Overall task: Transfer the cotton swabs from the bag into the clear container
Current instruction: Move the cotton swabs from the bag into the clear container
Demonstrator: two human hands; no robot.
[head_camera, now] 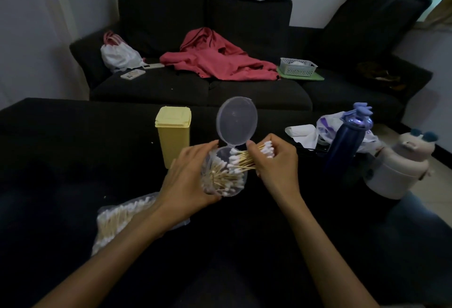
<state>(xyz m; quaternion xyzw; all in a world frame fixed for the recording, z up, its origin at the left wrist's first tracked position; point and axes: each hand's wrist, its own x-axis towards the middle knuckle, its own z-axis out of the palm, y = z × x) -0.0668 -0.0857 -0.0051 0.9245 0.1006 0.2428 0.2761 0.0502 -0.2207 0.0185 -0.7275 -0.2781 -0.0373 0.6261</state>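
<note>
A: Nearest first. One plastic bag of cotton swabs lies flat on the dark surface, partly under the left forearm. Swabs inside too many to count.

B: Hands?

A: Two. Left hand curls round one clear container, thumb below, fingertips up at its rim. The container is tilted, mouth toward the right hand, and already holds a dense heap of swabs. Its one round lid stands open on the hinge, just above both sets of fingers.

B: And the right?

A: Right hand pinches one bundle of swabs; white tips stick out past the knuckles, the other ends reach into the container's mouth. Count not readable.

B: Beyond the fingers?

A: One yellow bin just behind the left fingertips. Right of the right hand: one dark blue bottle, one white flask. Farther back, one dark sofa carrying one red jacket, one white bag, one phone, one white basket.
</note>
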